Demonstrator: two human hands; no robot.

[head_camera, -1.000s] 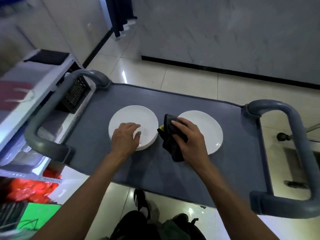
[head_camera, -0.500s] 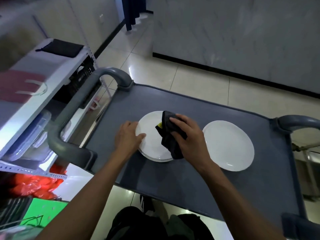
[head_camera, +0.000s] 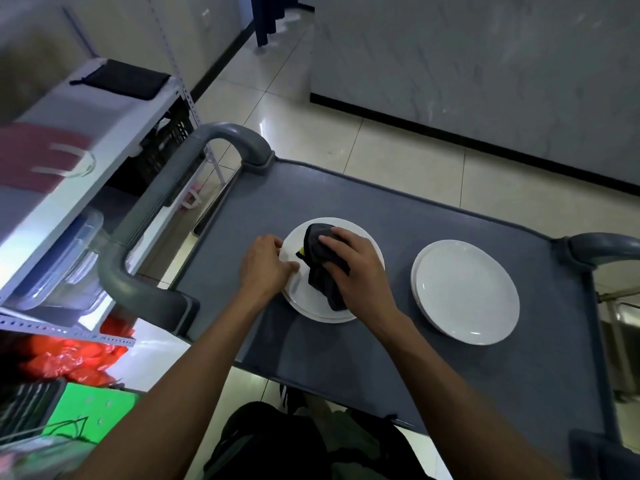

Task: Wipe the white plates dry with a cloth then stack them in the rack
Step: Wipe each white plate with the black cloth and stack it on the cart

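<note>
1. The dark cloth (head_camera: 320,261) is now pressed onto the top plate of the left stack of white plates (head_camera: 311,303); a second ago it was held at the near edge of the right stack of plates (head_camera: 465,292), and half a second ago it had only reached the left stack's right side.
2. The cloth is gripped by the right hand (head_camera: 349,268), whose fingers are curled over its bunched top while a tail hangs toward the near rim.
3. The left rim of the same stack is held by the left hand (head_camera: 265,266), thumb laid on the plate's face; a second ago this hand rested flat on top.
4. Both stacks lie on the grey cart (head_camera: 381,358), well apart from each other.
5. Wiping of the left stack is judged to be just starting; no plate is seen in a rack, so stacking is not yet done.
6. The shelf unit (head_camera: 114,109) stands just beside the cart's left handle.
</note>
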